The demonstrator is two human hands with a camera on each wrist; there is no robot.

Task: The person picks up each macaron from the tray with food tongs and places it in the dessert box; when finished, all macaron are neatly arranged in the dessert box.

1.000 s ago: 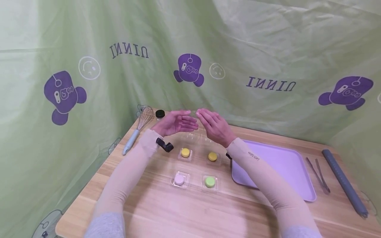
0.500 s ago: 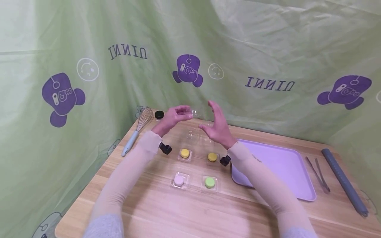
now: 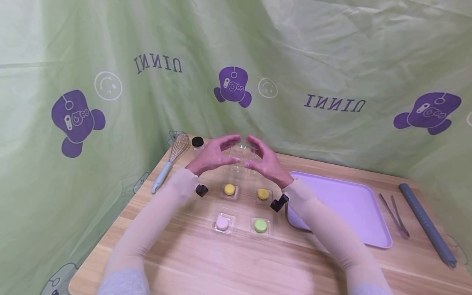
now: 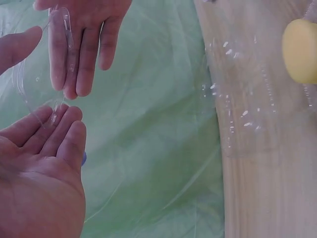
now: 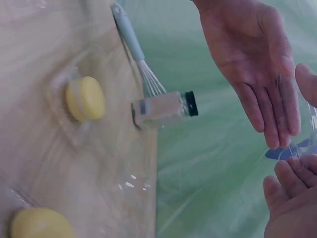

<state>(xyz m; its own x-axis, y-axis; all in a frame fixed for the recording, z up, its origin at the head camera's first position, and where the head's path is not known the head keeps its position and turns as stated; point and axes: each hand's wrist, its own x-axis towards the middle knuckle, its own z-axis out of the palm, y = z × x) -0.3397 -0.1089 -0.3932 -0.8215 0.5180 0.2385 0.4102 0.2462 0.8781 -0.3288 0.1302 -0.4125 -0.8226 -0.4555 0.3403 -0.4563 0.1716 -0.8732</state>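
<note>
Plastic piece between fingers of left hand and right hand

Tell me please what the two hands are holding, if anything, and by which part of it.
A clear plastic piece, held between the left hand and the right hand by its opposite sides.

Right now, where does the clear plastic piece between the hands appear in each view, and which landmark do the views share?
Head: the clear plastic piece is near the centre, between the left hand and right hand.
Left wrist: upper left.
Right wrist: right edge, around mid-height, partly cut off.
Shared landmark: both hands, visible in every view.
</note>
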